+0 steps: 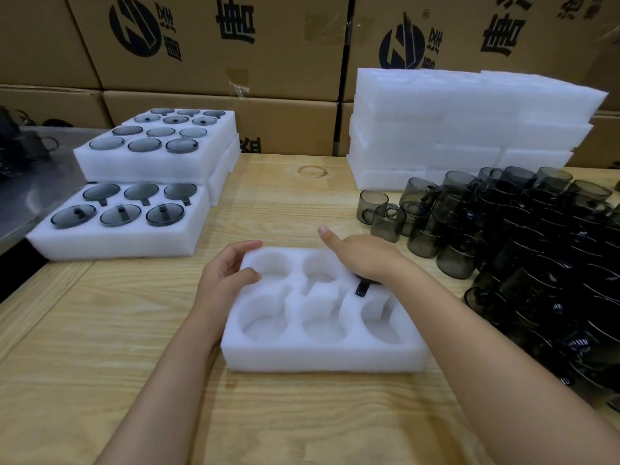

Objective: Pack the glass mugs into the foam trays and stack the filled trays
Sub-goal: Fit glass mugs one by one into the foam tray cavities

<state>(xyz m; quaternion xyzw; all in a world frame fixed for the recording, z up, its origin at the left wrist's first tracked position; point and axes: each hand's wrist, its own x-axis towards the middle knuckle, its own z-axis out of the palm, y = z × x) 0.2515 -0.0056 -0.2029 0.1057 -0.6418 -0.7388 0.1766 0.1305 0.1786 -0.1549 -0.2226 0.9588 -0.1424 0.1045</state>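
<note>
A white foam tray (322, 359) with six round cavities lies on the wooden table in front of me. My left hand (224, 280) grips its far-left corner, thumb on top and fingers curled over the edge. My right hand (365, 256) lies palm down over the far-right cavity, index finger straight, on a smoky glass mug; only the mug's dark handle (361, 290) shows, lying in the foam slot. The other five cavities hold nothing. A big heap of loose smoky glass mugs (536, 246) covers the table to the right.
At the left, one filled tray (117, 241) sits on the table and more filled trays (151, 167) are stacked behind it. A stack of white foam trays (469, 129) stands at the back right. Cardboard boxes (218, 45) wall the back. A metal surface (33, 189) adjoins at the left.
</note>
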